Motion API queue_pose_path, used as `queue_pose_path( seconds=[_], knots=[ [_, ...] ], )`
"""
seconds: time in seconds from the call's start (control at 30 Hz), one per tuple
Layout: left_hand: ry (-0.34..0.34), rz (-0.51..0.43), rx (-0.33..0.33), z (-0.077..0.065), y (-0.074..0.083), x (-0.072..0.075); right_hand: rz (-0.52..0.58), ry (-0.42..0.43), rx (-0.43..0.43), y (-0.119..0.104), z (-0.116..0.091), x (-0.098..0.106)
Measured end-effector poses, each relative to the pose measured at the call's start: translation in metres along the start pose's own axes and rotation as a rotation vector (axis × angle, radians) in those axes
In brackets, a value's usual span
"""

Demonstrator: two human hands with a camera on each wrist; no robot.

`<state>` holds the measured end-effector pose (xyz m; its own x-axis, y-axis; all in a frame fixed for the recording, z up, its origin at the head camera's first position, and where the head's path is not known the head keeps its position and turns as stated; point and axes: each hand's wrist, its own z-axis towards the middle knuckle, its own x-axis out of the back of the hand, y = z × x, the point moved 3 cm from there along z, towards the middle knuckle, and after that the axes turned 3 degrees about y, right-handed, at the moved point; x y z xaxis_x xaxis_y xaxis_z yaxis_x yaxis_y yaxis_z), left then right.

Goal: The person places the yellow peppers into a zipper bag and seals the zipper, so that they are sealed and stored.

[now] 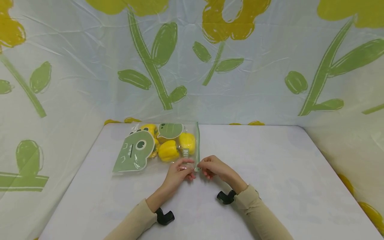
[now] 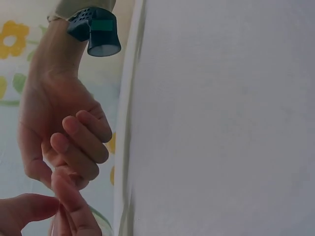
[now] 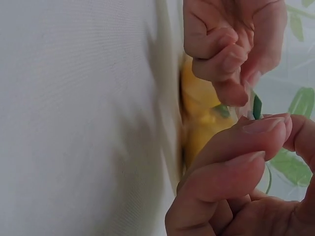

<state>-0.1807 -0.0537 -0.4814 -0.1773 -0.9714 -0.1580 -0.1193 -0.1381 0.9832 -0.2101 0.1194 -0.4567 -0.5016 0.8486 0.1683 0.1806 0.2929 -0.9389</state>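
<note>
A clear zip bag [image 1: 129, 163] with a printed green cartoon creature lies on the table, its green zip edge [image 1: 198, 140] towards the right. Yellow bell peppers [image 1: 168, 150] show through the plastic. At the bag's near right corner my left hand [image 1: 177, 174] pinches the plastic between thumb and fingers. My right hand [image 1: 218, 169] pinches the end of the green zip edge right beside it. In the right wrist view a short green piece of the zip [image 3: 257, 105] stands out between the two hands' fingertips. The fingertips of both hands nearly meet in the left wrist view.
The white table [image 1: 270, 160] runs back to a hanging cloth [image 1: 246, 96] printed with yellow flowers and green stems. The cloth also rises along both sides. A black wrist device [image 1: 165, 217] sits at my left cuff, another [image 1: 225, 197] at my right.
</note>
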Motion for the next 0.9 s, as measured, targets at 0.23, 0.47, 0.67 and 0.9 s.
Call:
queue_pose_path(
  seconds=[0.23,0.47,0.67,0.9],
  knots=[
    [0.034,0.007,-0.026,0.000,0.001,0.001,0.031,0.051,-0.010,0.000,0.004,-0.002],
    [0.050,0.013,-0.034,0.000,0.001,0.000,0.086,0.163,-0.007,-0.001,0.017,0.003],
    [0.055,0.007,-0.023,-0.001,0.001,-0.001,0.099,0.290,0.008,0.000,0.042,0.013],
    [0.062,0.008,-0.020,0.000,-0.001,0.000,0.066,0.371,0.012,-0.004,0.071,0.024]
  ],
)
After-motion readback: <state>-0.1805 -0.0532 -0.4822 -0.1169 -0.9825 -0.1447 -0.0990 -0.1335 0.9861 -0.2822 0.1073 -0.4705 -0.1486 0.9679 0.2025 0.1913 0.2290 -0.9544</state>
